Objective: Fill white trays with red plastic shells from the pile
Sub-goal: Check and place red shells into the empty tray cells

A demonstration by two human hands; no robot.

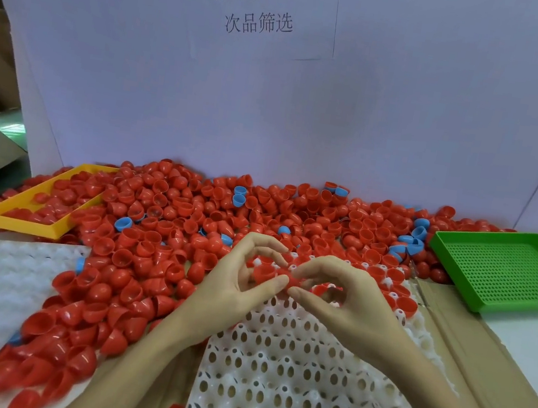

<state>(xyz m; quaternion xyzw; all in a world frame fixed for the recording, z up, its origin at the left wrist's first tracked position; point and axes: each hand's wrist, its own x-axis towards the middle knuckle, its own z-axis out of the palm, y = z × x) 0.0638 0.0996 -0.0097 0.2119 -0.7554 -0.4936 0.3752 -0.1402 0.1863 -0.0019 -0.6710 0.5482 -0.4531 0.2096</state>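
Fingers [279, 283] of both hands pinch blurred red shell [263, 272] over white tray [288, 379].

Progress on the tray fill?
Done: only the far rows of the white tray hold red shells. In hand: left hand and right hand work over the far middle; the left pinches a shell, the right's hold is unclear. Left: most near pockets are empty and the pile remains large.
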